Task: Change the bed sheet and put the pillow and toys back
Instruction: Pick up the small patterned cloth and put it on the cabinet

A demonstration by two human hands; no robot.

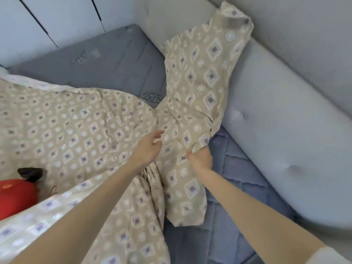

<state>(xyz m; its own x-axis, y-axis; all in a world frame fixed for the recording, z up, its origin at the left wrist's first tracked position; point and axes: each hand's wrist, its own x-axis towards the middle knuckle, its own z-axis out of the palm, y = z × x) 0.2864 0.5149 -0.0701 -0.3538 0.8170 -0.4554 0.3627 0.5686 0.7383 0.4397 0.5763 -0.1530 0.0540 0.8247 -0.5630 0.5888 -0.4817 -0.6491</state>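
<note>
The bed sheet (76, 130), beige with a print of purple diamonds and white rings, lies crumpled over the middle and the 9 o'clock side of the mattress (114, 60). One long strip of it runs up toward 1 o'clock, where its end lies against the padded surround (285, 121).

The right hand (201, 159) grips a bunched fold of the sheet just below centre, fingers curled into the cloth and thumb pressed on top. At its 9 o'clock, close beside it, the left hand (150, 147) is spread loosely above the sheet, fingers relaxed and pointing toward 2 o'clock. Whether it touches the cloth cannot be told.

The grey-blue quilted mattress shows bare at 11 to 12 o'clock and again at 5 o'clock, beneath the right forearm. A scrap of grey leaf-printed cloth (152, 97) peeks from under the sheet's edge near the centre.

At 8 o'clock, at the frame's edge, a red toy (15, 197) with a dark part on top rests on the sheet. The pale padded surround lines the mattress from 1 to 4 o'clock. White cupboard doors (57, 16) stand at 11 o'clock.
</note>
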